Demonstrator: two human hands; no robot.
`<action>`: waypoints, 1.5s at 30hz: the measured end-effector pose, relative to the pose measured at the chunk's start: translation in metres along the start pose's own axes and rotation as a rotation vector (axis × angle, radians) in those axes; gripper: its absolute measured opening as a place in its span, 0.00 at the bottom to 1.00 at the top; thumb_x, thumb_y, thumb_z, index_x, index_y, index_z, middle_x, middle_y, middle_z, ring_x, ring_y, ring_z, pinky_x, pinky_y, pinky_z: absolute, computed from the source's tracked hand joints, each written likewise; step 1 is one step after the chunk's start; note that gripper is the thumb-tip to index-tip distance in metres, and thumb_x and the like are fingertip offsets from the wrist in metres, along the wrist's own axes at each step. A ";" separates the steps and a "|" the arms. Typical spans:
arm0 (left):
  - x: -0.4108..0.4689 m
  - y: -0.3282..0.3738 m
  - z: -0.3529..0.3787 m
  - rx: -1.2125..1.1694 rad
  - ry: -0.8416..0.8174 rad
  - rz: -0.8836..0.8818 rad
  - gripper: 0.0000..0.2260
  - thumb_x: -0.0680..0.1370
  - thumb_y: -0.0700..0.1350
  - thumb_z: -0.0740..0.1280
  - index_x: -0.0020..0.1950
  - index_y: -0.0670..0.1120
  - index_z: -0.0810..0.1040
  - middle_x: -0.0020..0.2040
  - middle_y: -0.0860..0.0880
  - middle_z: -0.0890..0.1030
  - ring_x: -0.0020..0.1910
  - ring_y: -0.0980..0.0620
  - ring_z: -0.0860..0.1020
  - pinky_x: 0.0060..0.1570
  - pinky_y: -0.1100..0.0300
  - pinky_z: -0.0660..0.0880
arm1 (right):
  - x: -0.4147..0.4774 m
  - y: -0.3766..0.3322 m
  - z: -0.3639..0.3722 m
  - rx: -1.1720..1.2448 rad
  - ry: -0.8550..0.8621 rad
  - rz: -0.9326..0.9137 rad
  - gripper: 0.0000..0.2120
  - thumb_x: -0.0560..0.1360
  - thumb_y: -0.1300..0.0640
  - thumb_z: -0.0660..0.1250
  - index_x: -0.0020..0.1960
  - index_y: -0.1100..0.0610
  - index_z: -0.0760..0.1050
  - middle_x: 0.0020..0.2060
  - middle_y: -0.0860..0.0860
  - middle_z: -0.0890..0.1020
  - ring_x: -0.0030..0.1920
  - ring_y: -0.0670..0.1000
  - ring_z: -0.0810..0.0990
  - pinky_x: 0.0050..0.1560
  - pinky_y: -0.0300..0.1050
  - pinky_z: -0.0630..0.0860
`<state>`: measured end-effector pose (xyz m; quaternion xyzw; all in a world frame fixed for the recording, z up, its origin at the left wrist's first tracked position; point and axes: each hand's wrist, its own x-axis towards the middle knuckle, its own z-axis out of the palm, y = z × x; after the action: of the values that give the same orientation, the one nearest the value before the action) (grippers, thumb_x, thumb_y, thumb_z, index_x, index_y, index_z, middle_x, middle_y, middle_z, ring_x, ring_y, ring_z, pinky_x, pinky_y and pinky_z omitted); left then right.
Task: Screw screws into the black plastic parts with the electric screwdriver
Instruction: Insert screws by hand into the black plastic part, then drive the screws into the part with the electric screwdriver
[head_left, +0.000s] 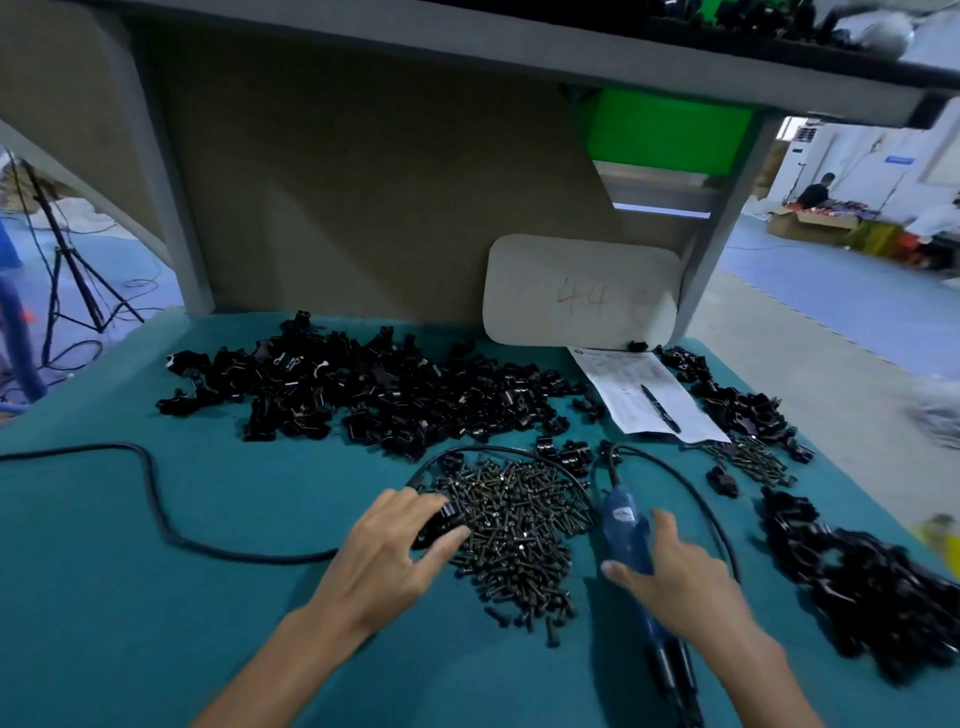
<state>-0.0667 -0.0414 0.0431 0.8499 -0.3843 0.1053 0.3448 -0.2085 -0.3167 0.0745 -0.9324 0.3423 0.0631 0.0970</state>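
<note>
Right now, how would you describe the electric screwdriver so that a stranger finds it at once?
On the teal table, find the heap of dark screws near the front middle. Just right of it, by the right hand, lies the electric screwdriver. It alone is blue among the black parts and cables.

Screws (514, 525) centre – screwdriver (626, 535) right, parts pile (363, 389) behind.

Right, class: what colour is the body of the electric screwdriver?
The electric screwdriver is blue; the head view shows it.
</note>
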 end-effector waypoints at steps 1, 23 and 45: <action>-0.001 -0.003 0.007 -0.002 -0.021 -0.015 0.27 0.80 0.66 0.57 0.62 0.46 0.79 0.51 0.57 0.77 0.50 0.57 0.73 0.53 0.62 0.70 | 0.003 0.001 0.004 0.023 -0.002 0.013 0.36 0.77 0.31 0.64 0.71 0.54 0.58 0.60 0.55 0.80 0.59 0.61 0.80 0.53 0.52 0.76; -0.005 -0.019 0.039 0.085 -0.127 0.056 0.24 0.83 0.64 0.55 0.64 0.47 0.77 0.50 0.55 0.77 0.49 0.57 0.72 0.50 0.64 0.71 | 0.051 -0.067 0.020 2.413 0.133 0.026 0.17 0.74 0.51 0.76 0.53 0.54 0.70 0.39 0.49 0.77 0.37 0.48 0.78 0.48 0.46 0.80; -0.006 -0.022 0.042 0.084 -0.179 0.083 0.21 0.83 0.64 0.55 0.62 0.51 0.75 0.49 0.57 0.75 0.47 0.59 0.71 0.48 0.62 0.72 | 0.058 -0.086 0.039 2.256 0.312 0.109 0.31 0.80 0.62 0.70 0.75 0.49 0.56 0.63 0.58 0.78 0.46 0.52 0.86 0.48 0.51 0.84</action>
<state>-0.0584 -0.0558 -0.0022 0.8529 -0.4439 0.0591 0.2683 -0.1109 -0.2799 0.0382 -0.2952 0.2522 -0.3933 0.8334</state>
